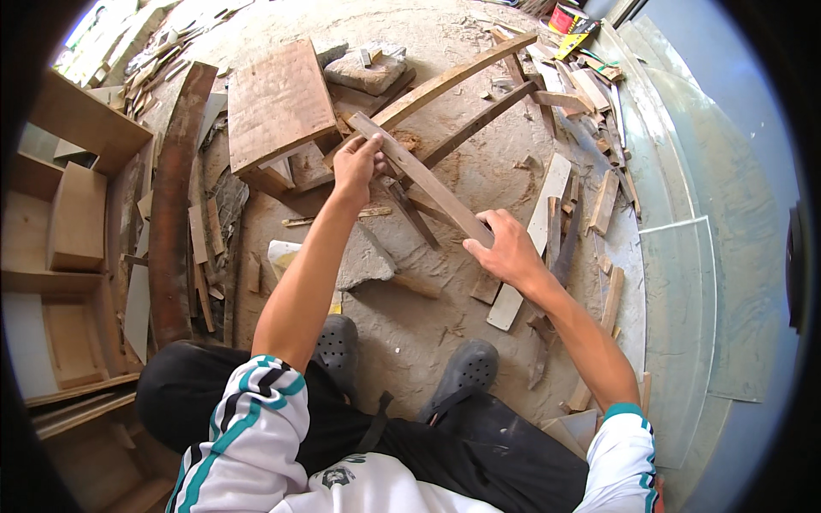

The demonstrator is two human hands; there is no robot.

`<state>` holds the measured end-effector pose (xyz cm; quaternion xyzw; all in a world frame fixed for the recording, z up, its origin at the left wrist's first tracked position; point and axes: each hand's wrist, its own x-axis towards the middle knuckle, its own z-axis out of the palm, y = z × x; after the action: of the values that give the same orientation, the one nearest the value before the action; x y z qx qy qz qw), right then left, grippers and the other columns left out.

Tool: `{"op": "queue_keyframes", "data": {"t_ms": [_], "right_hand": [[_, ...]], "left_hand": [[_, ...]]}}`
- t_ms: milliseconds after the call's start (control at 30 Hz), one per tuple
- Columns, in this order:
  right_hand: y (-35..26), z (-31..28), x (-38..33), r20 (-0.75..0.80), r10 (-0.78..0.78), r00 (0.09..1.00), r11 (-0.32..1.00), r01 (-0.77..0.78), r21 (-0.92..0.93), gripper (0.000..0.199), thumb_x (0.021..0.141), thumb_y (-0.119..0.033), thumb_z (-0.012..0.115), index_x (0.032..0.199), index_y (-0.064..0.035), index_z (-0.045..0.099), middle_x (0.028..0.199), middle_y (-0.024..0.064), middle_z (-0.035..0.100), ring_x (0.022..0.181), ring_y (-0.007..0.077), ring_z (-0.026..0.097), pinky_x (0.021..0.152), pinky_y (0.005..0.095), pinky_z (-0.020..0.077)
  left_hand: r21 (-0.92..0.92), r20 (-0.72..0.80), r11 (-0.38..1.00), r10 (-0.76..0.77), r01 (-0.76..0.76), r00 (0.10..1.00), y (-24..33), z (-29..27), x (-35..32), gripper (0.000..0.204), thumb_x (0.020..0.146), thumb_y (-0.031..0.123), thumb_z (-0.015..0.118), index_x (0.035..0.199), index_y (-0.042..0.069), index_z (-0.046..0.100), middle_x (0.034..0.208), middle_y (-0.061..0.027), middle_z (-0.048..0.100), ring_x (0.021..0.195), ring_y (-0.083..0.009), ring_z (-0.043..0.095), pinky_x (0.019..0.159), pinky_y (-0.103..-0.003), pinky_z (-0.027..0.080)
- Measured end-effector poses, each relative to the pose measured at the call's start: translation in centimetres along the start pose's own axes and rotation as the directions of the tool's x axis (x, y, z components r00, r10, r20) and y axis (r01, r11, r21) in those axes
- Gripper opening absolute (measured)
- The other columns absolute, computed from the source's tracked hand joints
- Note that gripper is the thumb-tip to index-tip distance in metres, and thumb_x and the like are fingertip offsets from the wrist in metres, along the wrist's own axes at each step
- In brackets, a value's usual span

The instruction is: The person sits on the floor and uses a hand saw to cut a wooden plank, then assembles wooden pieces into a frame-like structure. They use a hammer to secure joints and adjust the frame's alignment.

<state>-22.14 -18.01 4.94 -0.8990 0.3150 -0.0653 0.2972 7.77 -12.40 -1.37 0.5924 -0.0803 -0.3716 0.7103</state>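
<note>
- Head view, clock hours taken from its middle: the wooden strip [432,190] lies just off centre toward twelve, slanting from eleven down to about two.
- Left hand [357,164], at eleven, pinches the strip near its far end; right hand [510,247], at three, is clamped round the near end, thumb on top. The hands stand well apart.
- To handle it well, I'd keep both grips firm and level, fingertips off the long edges in case of splinters, and turn it slowly with both wrists.
- Beneath it, toward twelve and one, slants a wooden frame [466,77]; whether the strip touches it, I cannot tell.
- Edges to mind: the wooden box [282,107] toward eleven, the stone block [363,261] at nine, and the glass sheets [676,291] at three, where a swinging end could do harm.
- Room: dusty ground [419,329] shows at six, before the shoes [466,372], so drawing the strip that way seems safer than swinging it sideways.
</note>
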Motion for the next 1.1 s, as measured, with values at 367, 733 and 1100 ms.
{"op": "queue_keyframes", "data": {"t_ms": [367, 733, 1100], "right_hand": [[-1.3, 1.7, 2.6, -0.053, 0.004, 0.999, 0.998, -0.007, -0.067, 0.049, 0.091, -0.030, 0.067, 0.124, 0.0052, 0.059, 0.115, 0.0242, 0.062, 0.101, 0.0418, 0.066, 0.087, 0.0485, 0.0550], [-0.1, 1.4, 0.6, 0.020, 0.124, 0.992, 0.987, -0.121, -0.104, 0.037, 0.091, -0.031, 0.066, 0.098, 0.0041, 0.057, 0.085, 0.0284, 0.069, 0.083, 0.0464, 0.069, 0.076, 0.0532, 0.0558], [-0.2, 1.7, 1.4, 0.084, 0.115, 0.990, 0.979, -0.098, -0.178, 0.041, 0.095, -0.036, 0.061, 0.102, 0.0034, 0.053, 0.082, 0.0321, 0.067, 0.083, 0.0501, 0.068, 0.076, 0.0560, 0.0548]], "left_hand": [[0.079, 0.008, 0.985, -0.152, 0.150, 0.988, -0.2, -0.1, 0.2, 0.033, 0.094, 0.019, 0.071, 0.112, -0.007, 0.063, 0.097, -0.0099, 0.067, 0.074, -0.0166, 0.066, 0.062, -0.026, 0.060], [0.170, -0.081, 0.975, -0.128, 0.140, 0.988, 0.3, 0.7, 0.1, 0.034, 0.093, 0.024, 0.072, 0.107, -0.007, 0.065, 0.094, -0.0089, 0.066, 0.070, -0.0159, 0.065, 0.059, -0.028, 0.059], [0.787, -0.206, 0.572, -0.109, 0.231, 0.972, 1.2, -2.7, 0.9, 0.077, 0.075, 0.073, 0.072, 0.076, -0.004, 0.069, 0.080, -0.0121, 0.070, 0.067, -0.0218, 0.066, 0.059, -0.037, 0.052]]}}
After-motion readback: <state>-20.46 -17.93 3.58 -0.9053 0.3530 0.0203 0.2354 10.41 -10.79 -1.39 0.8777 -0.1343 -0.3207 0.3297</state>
